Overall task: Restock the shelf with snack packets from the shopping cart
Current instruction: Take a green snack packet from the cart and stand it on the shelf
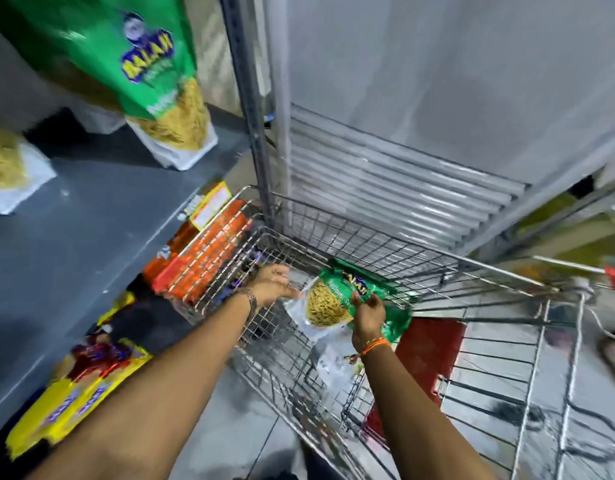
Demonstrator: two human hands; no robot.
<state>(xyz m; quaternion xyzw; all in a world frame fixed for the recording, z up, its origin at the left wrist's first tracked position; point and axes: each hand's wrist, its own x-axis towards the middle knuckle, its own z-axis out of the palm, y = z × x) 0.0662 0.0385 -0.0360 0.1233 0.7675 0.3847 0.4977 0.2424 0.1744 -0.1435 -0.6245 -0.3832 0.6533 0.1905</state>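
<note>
Now the green snack packet (337,299) is being pinched by the right hand (368,315) inside the shopping cart (472,268). Its long axis is being tilted diagonally, green top toward the upper right. The left hand (273,284) is being spread at its lower edge.

Both forearms are bare, without sleeves. An orange thread band (375,346) circles the right wrist. A dark bracelet (251,301) rings the left wrist.

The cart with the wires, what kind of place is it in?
Most likely a grocery shop or supermarket aisle. A wire shopping cart stands beside a grey shelf with standing green snack packets, and the right hand is holding another green packet in the cart.
</note>
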